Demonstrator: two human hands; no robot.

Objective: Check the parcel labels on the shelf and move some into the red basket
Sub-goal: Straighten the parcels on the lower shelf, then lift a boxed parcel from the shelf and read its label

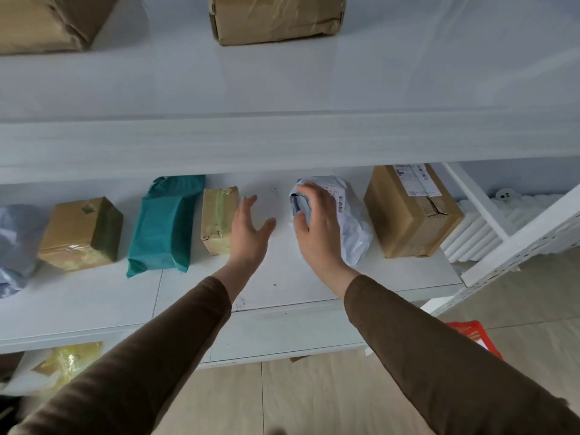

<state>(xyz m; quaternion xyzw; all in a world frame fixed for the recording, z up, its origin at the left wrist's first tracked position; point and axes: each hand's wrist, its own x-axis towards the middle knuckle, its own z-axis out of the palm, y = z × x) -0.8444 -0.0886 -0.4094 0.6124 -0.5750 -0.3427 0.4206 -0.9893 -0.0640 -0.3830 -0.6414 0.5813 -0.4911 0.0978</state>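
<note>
A white plastic mailer bag with a barcode label lies on the middle shelf. My right hand rests over its left end, fingers curled around it. My left hand hovers open beside it, just right of a small taped cardboard box, touching nothing. A corner of the red basket shows on the floor at the lower right, partly hidden by my right sleeve.
On the same shelf lie a teal mailer, a brown box, a grey bag at the left and a labelled carton at the right. Two brown parcels sit on the upper shelf. A yellow bag lies below.
</note>
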